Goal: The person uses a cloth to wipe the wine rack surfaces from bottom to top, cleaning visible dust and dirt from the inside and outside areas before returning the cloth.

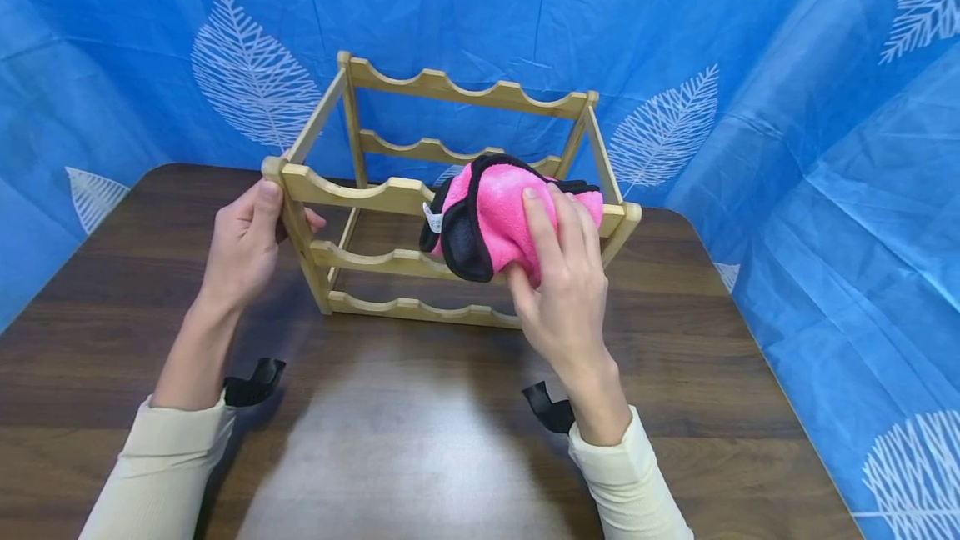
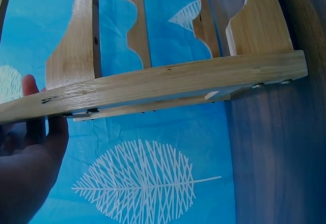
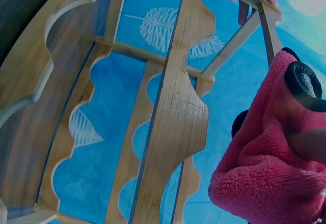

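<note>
A wooden rack [image 1: 412, 197] with scalloped rails stands upright on the table. My left hand [image 1: 243, 232] grips its front left post near the top, fingers wrapped behind the wood. In the left wrist view that post [image 2: 168, 81] runs across, with the left hand [image 2: 30, 158] at its upper end. My right hand [image 1: 562, 282] holds a bunched pink cloth [image 1: 510, 207] with black edging and a white tag at the rack's upper front rail, toward the right. The right wrist view shows the fluffy cloth [image 3: 270, 178] beside the scalloped rail [image 3: 178, 102].
The dark wooden table [image 1: 675, 340] extends around the rack. Behind and to the right hangs a blue curtain [image 1: 480, 15] with white leaf prints. A black strap piece [image 1: 257, 382] sticks out at the left wrist, another black piece [image 1: 549, 408] at the right.
</note>
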Demonstrator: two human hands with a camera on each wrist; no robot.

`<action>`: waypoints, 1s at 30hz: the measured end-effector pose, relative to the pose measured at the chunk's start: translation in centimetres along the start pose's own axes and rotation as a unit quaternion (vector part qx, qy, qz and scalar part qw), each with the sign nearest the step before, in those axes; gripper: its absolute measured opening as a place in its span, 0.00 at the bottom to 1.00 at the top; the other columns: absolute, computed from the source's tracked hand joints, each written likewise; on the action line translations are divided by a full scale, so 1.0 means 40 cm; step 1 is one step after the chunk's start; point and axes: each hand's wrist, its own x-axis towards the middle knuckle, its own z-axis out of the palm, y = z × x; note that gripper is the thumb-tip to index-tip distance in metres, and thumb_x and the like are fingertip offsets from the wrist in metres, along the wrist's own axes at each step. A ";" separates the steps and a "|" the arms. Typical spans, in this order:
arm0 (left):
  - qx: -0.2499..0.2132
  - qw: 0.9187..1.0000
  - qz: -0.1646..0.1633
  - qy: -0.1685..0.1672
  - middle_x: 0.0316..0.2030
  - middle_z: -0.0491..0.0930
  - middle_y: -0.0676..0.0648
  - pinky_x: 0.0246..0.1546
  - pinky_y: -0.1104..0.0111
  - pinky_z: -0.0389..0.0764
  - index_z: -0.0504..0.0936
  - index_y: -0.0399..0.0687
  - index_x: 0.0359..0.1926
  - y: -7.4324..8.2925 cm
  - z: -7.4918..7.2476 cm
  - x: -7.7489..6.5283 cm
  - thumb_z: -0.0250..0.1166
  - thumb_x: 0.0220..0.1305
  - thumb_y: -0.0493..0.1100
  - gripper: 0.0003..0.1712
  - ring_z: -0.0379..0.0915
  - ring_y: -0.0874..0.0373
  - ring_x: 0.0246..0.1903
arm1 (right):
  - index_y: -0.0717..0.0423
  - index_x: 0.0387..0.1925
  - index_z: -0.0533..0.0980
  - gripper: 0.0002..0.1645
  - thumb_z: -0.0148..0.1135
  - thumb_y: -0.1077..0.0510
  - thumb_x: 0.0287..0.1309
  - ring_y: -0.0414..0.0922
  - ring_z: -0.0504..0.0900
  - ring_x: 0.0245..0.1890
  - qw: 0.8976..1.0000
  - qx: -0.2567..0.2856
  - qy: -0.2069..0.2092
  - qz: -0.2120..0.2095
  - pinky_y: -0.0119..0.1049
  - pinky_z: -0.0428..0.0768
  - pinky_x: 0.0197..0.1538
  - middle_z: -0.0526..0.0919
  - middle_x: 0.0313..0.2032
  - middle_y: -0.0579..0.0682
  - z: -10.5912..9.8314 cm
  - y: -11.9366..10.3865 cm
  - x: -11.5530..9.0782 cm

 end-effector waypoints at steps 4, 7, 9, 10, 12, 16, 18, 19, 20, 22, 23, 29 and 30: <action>0.007 1.000 0.001 0.002 0.30 0.84 0.52 0.42 0.76 0.80 0.81 0.43 0.49 -0.002 0.001 -0.001 0.42 0.79 0.52 0.25 0.81 0.60 0.37 | 0.53 0.63 0.74 0.38 0.71 0.66 0.47 0.56 0.65 0.66 1.000 0.008 -0.001 -0.003 0.57 0.76 0.57 0.70 0.64 0.60 0.001 -0.002 -0.001; 0.012 1.000 0.002 0.002 0.30 0.83 0.52 0.42 0.76 0.80 0.81 0.44 0.51 -0.003 0.002 -0.002 0.42 0.79 0.51 0.24 0.81 0.60 0.37 | 0.52 0.62 0.76 0.35 0.68 0.67 0.48 0.57 0.64 0.67 1.000 0.002 -0.006 -0.009 0.58 0.77 0.56 0.70 0.65 0.60 0.001 -0.003 -0.001; 0.015 1.000 0.004 0.003 0.29 0.83 0.53 0.42 0.76 0.80 0.81 0.44 0.51 -0.003 0.003 -0.001 0.42 0.79 0.51 0.24 0.81 0.60 0.37 | 0.52 0.62 0.76 0.34 0.66 0.67 0.50 0.57 0.64 0.67 1.000 -0.007 -0.011 -0.014 0.59 0.77 0.54 0.69 0.66 0.60 0.002 -0.006 0.000; 0.016 1.000 0.004 0.003 0.29 0.83 0.53 0.42 0.76 0.80 0.81 0.44 0.51 -0.003 0.003 -0.001 0.43 0.79 0.51 0.24 0.81 0.60 0.36 | 0.51 0.62 0.76 0.33 0.65 0.67 0.51 0.58 0.63 0.67 1.000 -0.012 -0.014 -0.016 0.59 0.78 0.54 0.69 0.66 0.60 0.003 -0.008 0.002; 0.020 1.000 0.005 0.005 0.29 0.83 0.53 0.41 0.76 0.80 0.81 0.44 0.51 -0.004 0.003 -0.001 0.43 0.79 0.51 0.23 0.81 0.60 0.36 | 0.51 0.62 0.76 0.31 0.62 0.66 0.53 0.59 0.63 0.68 0.999 -0.030 -0.023 -0.018 0.59 0.80 0.50 0.68 0.66 0.60 0.005 -0.013 0.006; 0.018 1.000 0.009 0.009 0.29 0.83 0.53 0.42 0.77 0.80 0.82 0.43 0.49 -0.004 0.003 0.000 0.43 0.79 0.50 0.23 0.81 0.61 0.36 | 0.48 0.62 0.76 0.30 0.58 0.63 0.56 0.60 0.61 0.69 0.996 -0.076 -0.047 -0.015 0.56 0.84 0.35 0.66 0.68 0.57 0.007 -0.032 0.020; 0.016 1.000 0.012 0.010 0.29 0.83 0.53 0.41 0.76 0.80 0.82 0.42 0.49 -0.004 0.002 0.000 0.43 0.79 0.50 0.23 0.81 0.61 0.36 | 0.47 0.62 0.76 0.30 0.56 0.63 0.55 0.61 0.60 0.68 0.993 -0.100 -0.061 -0.013 0.53 0.83 0.25 0.66 0.69 0.57 0.006 -0.043 0.029; 0.015 1.000 0.014 0.010 0.29 0.83 0.53 0.42 0.77 0.80 0.82 0.42 0.49 -0.004 0.002 0.000 0.43 0.79 0.49 0.23 0.81 0.61 0.36 | 0.47 0.62 0.76 0.31 0.56 0.63 0.55 0.61 0.60 0.68 0.992 -0.109 -0.068 -0.012 0.52 0.82 0.22 0.65 0.69 0.57 0.006 -0.049 0.033; 0.014 1.000 0.015 0.009 0.29 0.83 0.53 0.42 0.77 0.80 0.82 0.41 0.49 -0.004 0.001 0.000 0.43 0.79 0.49 0.23 0.81 0.61 0.35 | 0.47 0.62 0.76 0.32 0.57 0.62 0.54 0.62 0.59 0.68 0.990 -0.116 -0.076 -0.010 0.50 0.81 0.21 0.65 0.69 0.58 0.006 -0.054 0.037; 0.014 1.000 0.017 0.008 0.29 0.83 0.53 0.42 0.77 0.80 0.82 0.41 0.49 -0.004 0.001 0.000 0.43 0.79 0.49 0.23 0.81 0.61 0.35 | 0.47 0.63 0.75 0.33 0.60 0.61 0.52 0.63 0.59 0.68 0.988 -0.127 -0.091 -0.008 0.49 0.81 0.21 0.63 0.69 0.59 0.006 -0.062 0.044; 0.015 1.000 0.016 0.007 0.29 0.83 0.53 0.42 0.77 0.79 0.82 0.41 0.49 -0.004 0.000 0.000 0.43 0.79 0.49 0.23 0.81 0.61 0.36 | 0.46 0.64 0.74 0.34 0.61 0.59 0.52 0.64 0.58 0.68 0.986 -0.132 -0.100 -0.007 0.50 0.82 0.22 0.62 0.69 0.60 0.006 -0.065 0.046; 0.019 1.000 0.019 0.003 0.29 0.83 0.53 0.40 0.77 0.80 0.82 0.42 0.50 -0.006 0.000 0.000 0.44 0.80 0.49 0.22 0.81 0.61 0.35 | 0.40 0.70 0.68 0.44 0.70 0.42 0.50 0.64 0.50 0.71 0.981 -0.124 -0.147 0.008 0.51 0.85 0.31 0.52 0.73 0.60 0.005 -0.072 0.044; 0.018 1.000 0.019 0.002 0.29 0.83 0.53 0.40 0.77 0.80 0.82 0.42 0.50 -0.006 0.001 0.000 0.44 0.80 0.49 0.22 0.81 0.61 0.35 | 0.39 0.71 0.67 0.46 0.70 0.38 0.49 0.64 0.48 0.72 0.981 -0.119 -0.154 0.011 0.53 0.85 0.32 0.51 0.74 0.60 0.003 -0.072 0.042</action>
